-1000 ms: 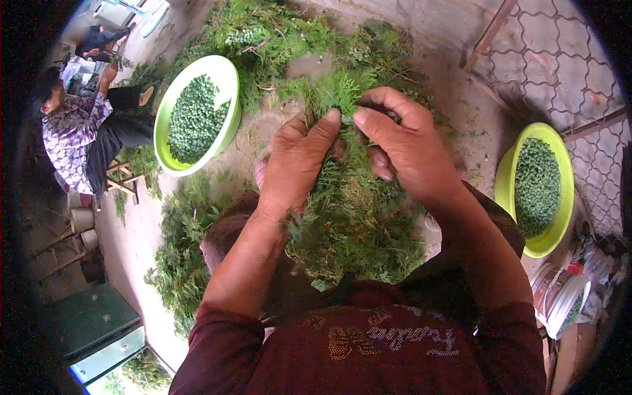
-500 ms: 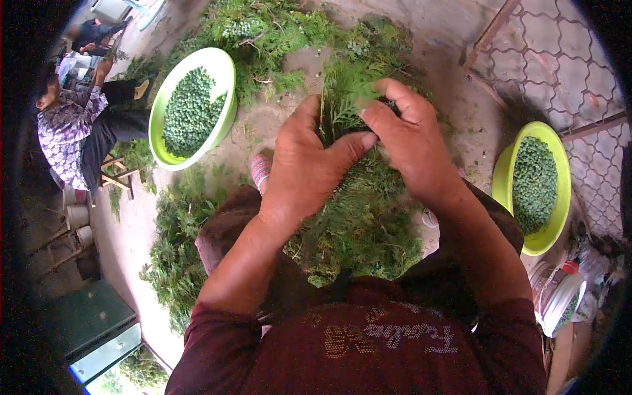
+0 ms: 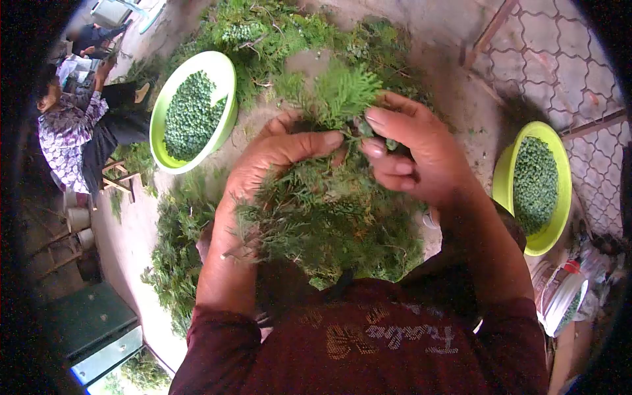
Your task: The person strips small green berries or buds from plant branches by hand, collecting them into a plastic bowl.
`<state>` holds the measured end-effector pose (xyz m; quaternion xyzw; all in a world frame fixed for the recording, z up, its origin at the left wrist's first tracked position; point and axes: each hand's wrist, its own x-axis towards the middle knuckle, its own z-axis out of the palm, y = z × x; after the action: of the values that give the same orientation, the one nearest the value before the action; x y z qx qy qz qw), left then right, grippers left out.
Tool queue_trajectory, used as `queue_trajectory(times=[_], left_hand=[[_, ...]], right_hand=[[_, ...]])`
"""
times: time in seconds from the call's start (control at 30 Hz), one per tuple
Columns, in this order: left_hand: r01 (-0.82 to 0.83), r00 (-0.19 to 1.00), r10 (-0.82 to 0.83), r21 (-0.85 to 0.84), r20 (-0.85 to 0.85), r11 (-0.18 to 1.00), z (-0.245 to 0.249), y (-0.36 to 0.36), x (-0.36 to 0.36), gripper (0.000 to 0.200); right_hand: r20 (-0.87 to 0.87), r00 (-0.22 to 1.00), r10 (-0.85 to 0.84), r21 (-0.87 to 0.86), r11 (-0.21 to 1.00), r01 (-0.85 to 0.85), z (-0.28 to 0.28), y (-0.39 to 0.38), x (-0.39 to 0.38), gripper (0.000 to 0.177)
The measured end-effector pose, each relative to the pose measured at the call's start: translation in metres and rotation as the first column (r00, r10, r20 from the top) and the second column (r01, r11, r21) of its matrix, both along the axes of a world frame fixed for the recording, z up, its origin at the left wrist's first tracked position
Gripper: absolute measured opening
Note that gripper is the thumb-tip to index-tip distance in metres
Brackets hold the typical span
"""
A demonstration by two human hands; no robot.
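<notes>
I see a bare concrete floor (image 3: 461,99) filling most of the head view, with a broad heap of cut greenery (image 3: 263,33) spread across it from ten to one o'clock. A thick bundle of green twigs (image 3: 329,224) lies at the centre, on the person's lap, and both hands work at its upper end.

Another person (image 3: 72,131) in a patterned top sits low at nine o'clock, well apart from the hands.

Two lime-green basins hold small green cones. The left basin (image 3: 232,99) is at ten o'clock of the left hand and near it. The right basin (image 3: 500,178) is at three o'clock of the right hand, beside the forearm. A white bucket (image 3: 559,296) stands at five o'clock.

The left hand (image 3: 263,164) is curled around the bundle from its eight o'clock side, fingers sunk into the twigs and thumb laid flat across the top, so it grips the bundle.

The right hand (image 3: 421,158) comes in from three o'clock with its fingers drawn narrow on the foot of an upright sprig (image 3: 342,92). The sprig fans out at twelve o'clock of both thumbs. A small green cone (image 3: 364,128) shows at the right fingertips, touching them, just beside the left thumb tip.
</notes>
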<state>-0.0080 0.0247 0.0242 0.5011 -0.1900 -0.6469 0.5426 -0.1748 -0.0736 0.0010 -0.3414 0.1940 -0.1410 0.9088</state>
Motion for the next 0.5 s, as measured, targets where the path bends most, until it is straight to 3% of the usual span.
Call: queue_trajectory(times=[0.07,0.1,0.17,0.23,0.3,0.37,0.4,0.47,0.5], left_hand=[[-0.019,1.0,0.019,0.014,-0.018,1.0,-0.01,0.003,0.003,0.032],[-0.041,0.998,0.043,0.037,-0.048,0.998,-0.014,0.004,0.005,0.034],[-0.049,0.998,0.051,0.043,-0.031,0.998,-0.013,0.005,0.006,0.029],[-0.08,0.985,0.07,-0.056,-0.16,0.995,-0.014,0.007,0.008,0.02],[-0.087,0.976,0.077,-0.041,-0.202,0.995,-0.012,0.005,0.01,0.014],[0.023,0.889,-0.057,-0.082,-0.455,0.996,-0.014,0.005,0.013,0.013],[0.022,0.89,-0.057,-0.082,-0.453,0.996,-0.016,0.007,0.013,0.013],[-0.015,0.974,0.011,-0.015,-0.226,1.0,-0.019,0.01,0.011,0.012],[-0.014,0.974,0.011,-0.014,-0.226,1.0,-0.015,0.007,0.002,0.012]], right_hand=[[0.187,0.982,0.026,0.271,0.959,-0.077,-0.014,-0.003,-0.002,0.017],[0.192,0.981,0.028,0.268,0.96,-0.08,-0.016,-0.007,-0.004,0.017],[0.383,0.911,-0.154,0.377,0.926,-0.002,-0.02,-0.02,-0.007,0.018],[0.415,0.891,-0.184,0.399,0.917,0.003,-0.015,-0.024,-0.008,0.02],[0.323,0.924,-0.205,0.251,0.96,0.125,-0.006,-0.023,-0.009,0.019],[0.275,0.943,-0.188,0.178,0.974,0.143,-0.005,-0.02,-0.01,0.019],[0.221,0.959,-0.175,0.101,0.983,0.156,-0.004,-0.018,-0.01,0.02],[0.072,0.981,-0.179,-0.154,0.97,0.189,0.004,-0.012,-0.009,0.02],[0.071,0.981,-0.18,-0.153,0.97,0.189,0.004,-0.008,-0.006,0.02]])
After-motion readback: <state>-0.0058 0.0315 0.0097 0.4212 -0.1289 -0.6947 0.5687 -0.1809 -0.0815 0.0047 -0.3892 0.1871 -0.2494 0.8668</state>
